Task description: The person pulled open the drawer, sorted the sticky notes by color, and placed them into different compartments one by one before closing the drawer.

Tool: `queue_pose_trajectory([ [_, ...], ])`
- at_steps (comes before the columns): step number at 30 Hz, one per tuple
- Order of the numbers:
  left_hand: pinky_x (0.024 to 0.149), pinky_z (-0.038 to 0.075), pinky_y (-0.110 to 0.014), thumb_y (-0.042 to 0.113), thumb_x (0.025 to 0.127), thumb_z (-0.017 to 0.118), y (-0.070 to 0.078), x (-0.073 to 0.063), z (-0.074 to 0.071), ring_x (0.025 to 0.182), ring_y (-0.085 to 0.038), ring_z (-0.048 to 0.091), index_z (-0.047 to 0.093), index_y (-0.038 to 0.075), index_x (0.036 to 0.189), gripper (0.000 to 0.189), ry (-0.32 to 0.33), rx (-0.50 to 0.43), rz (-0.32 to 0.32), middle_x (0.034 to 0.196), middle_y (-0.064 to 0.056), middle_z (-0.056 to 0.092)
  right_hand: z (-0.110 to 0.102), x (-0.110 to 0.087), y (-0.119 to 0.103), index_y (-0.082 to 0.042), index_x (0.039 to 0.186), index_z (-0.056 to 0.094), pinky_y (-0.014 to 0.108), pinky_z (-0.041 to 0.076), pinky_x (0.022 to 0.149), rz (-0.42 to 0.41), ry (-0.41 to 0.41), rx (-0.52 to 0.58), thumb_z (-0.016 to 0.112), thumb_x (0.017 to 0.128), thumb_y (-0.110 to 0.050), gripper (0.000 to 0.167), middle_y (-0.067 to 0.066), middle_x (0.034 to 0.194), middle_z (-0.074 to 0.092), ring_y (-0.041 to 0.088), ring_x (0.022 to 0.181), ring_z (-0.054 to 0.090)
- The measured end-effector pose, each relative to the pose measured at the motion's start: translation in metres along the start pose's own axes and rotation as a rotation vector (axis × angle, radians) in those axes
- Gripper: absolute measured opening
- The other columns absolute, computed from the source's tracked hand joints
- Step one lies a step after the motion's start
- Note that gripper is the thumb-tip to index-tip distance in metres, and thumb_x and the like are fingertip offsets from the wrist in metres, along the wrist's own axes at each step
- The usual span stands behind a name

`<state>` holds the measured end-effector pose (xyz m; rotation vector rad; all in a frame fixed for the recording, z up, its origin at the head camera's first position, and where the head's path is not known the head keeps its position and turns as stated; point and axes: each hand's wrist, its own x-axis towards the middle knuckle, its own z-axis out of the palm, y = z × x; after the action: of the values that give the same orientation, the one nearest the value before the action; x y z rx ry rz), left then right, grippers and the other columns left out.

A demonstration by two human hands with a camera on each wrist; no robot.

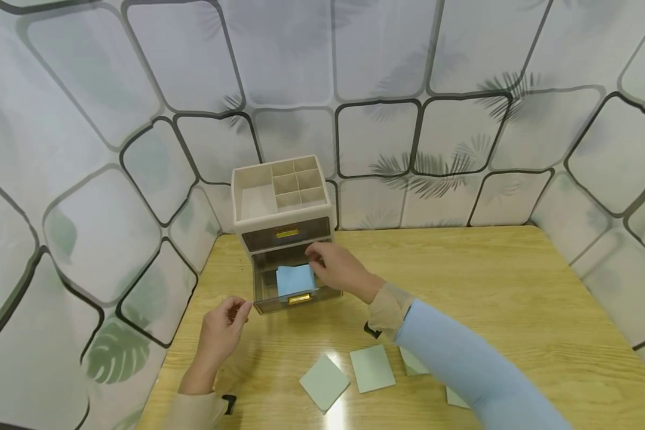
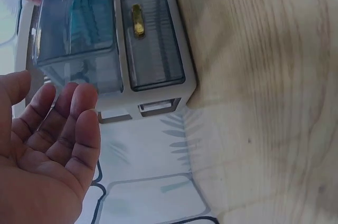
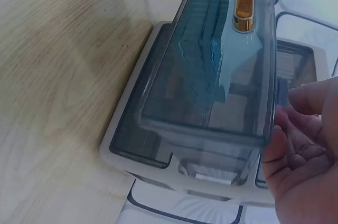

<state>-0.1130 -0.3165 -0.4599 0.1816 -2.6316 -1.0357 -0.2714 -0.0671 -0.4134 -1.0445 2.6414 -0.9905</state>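
A small desktop organizer [image 1: 282, 218] has its middle drawer [image 1: 266, 286] pulled out; the drawer is clear grey with a gold handle [image 1: 299, 299]. Inside it lies a stack of light blue paper squares [image 1: 294, 279], also visible through the drawer wall in the right wrist view. My right hand [image 1: 337, 266] is over the drawer's right side, fingers bent loosely near the rim, with nothing seen between them. Beside the drawer's front left corner is my left hand [image 1: 223, 328], its fingers [image 2: 84, 137] loosely curled and nothing in the palm.
Pale green paper squares [image 1: 325, 383] lie on the wooden table [image 1: 462, 269] in front, some partly hidden by the right sleeve. The organizer's top has several compartments [image 1: 299, 182]. Its upper drawer [image 1: 286, 233] is closed. A patterned cloth wall [image 1: 376, 137] stands behind.
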Motion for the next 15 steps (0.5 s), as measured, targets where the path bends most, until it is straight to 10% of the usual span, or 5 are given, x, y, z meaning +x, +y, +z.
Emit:
queue_pose_trajectory([
  [15,0.067,0.056,-0.03,0.014,0.104,0.07,0.023,0.035,-0.043,0.074,-0.027,0.07,0.073,0.002,0.102,0.013,0.098,0.123,0.135,0.094,-0.015,0.076,-0.005,-0.053,0.033,-0.004,0.116,0.072,0.025,0.051,0.068,-0.034,0.211,0.096,0.067,0.105,-0.01,0.014,0.003,0.093,0.074,0.011,0.078,0.062],
])
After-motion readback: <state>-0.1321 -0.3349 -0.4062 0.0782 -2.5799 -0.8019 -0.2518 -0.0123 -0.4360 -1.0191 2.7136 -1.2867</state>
